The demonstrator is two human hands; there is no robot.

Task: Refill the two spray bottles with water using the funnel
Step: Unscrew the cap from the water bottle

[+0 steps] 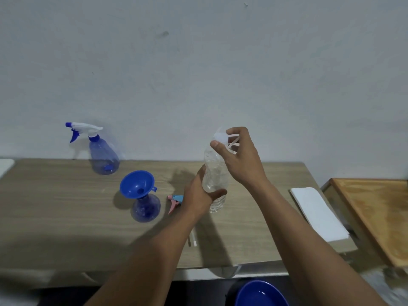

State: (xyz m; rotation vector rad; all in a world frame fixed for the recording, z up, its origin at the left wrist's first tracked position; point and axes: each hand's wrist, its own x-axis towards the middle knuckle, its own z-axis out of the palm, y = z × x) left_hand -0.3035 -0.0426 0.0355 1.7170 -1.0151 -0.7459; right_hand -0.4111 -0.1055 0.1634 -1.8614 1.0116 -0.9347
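Note:
A clear plastic water bottle [215, 173] stands upright in mid-table, gripped around its body by my left hand [198, 195]. My right hand [238, 151] pinches the white cap [220, 136] at the bottle's top. To the left, a blue funnel [136, 184] sits in the neck of a small blue spray bottle [146, 209] that has no head. A pink and blue spray head [174, 200] lies on the table beside it, its tube partly hidden by my left arm. A larger blue spray bottle [103, 159] with its white and blue trigger on stands at the back left.
The wooden table [66, 217] ends against a pale wall. A folded white cloth [318, 214] lies at the right end, next to a wooden tray [375, 213]. A blue bowl [260, 294] sits below the table's front edge.

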